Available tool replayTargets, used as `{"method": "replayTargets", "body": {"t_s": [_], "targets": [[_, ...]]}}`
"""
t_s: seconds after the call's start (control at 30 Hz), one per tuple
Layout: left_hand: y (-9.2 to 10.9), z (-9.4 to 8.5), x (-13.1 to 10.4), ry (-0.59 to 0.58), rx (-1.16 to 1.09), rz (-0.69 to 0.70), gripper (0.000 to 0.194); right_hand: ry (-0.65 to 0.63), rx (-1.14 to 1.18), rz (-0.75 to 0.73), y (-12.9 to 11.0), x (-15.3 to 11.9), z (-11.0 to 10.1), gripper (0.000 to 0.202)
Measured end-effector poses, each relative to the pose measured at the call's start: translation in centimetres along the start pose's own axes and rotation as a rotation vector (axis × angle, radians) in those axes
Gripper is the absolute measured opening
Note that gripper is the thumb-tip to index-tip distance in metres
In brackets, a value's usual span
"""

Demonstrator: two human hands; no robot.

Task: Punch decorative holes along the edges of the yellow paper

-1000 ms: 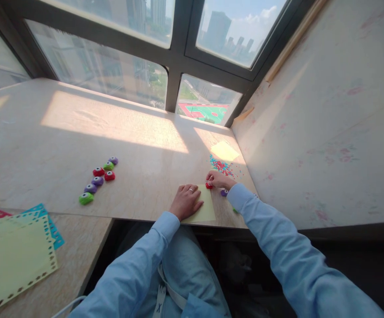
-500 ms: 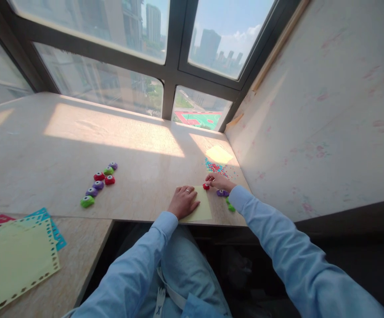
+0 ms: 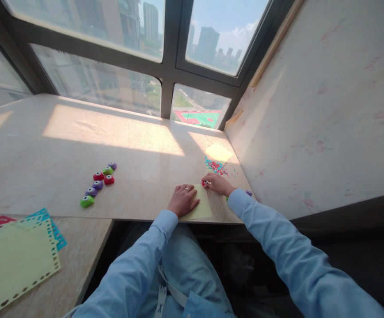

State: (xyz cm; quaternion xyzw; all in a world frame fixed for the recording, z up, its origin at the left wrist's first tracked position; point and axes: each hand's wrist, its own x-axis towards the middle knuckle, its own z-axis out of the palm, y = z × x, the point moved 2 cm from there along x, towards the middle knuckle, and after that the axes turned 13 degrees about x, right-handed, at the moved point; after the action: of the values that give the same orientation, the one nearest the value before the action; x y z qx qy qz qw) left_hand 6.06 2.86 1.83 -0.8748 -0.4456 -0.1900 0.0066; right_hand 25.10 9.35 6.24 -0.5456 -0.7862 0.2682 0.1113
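My left hand [image 3: 184,201] lies flat on a pale yellow sheet of paper [image 3: 204,207], its fingers stretched out. At the sheet's top right edge, my right hand [image 3: 216,183] is closed on a small red paper punch [image 3: 205,182] with a white button on top. Whether the paper's edge sits inside the punch, I cannot tell. A purple punch [image 3: 249,193] shows just past my right sleeve. Part of a green punch [image 3: 227,198] peeks out beside the cuff, mostly hidden by it.
Red and blue paper bits [image 3: 215,166] are scattered beyond my right hand, near a sunlit yellow sheet [image 3: 218,152]. Several red, green and purple punches [image 3: 97,185] stand at left. Yellow sheets with punched borders [image 3: 16,269] lie lower left. A wall [image 3: 311,110] bounds the right.
My right hand has shifted slightly left and its fingers now cover more of the red punch. Its arm now hides most of the nearby punches. My left hand stays on the paper.
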Motion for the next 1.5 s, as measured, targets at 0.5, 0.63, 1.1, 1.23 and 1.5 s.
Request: {"method": "replayTargets", "body": {"t_s": [0.5,0.63,1.1,1.23,1.5], "targets": [[0.0,0.0,0.1,-0.014,0.010,-0.006,0.025,0.064,-0.236,0.120,2.5,-0.5,-2.4,0.023],[0.0,0.1,0.0,-0.012,-0.003,-0.011,0.025,0.028,-0.274,0.131,3.0,-1.2,-2.9,0.016],[0.1,-0.1,0.1,-0.016,0.018,-0.005,0.026,-0.070,-0.290,-0.201,0.3,0.8,-0.3,0.014],[0.1,-0.1,0.1,-0.013,0.015,-0.004,0.026,-0.079,-0.270,-0.248,0.7,0.9,-0.2,0.013],[0.0,-0.1,0.1,-0.009,0.022,-0.004,0.025,-0.084,-0.240,-0.281,0.8,0.3,-0.1,0.015]]}}
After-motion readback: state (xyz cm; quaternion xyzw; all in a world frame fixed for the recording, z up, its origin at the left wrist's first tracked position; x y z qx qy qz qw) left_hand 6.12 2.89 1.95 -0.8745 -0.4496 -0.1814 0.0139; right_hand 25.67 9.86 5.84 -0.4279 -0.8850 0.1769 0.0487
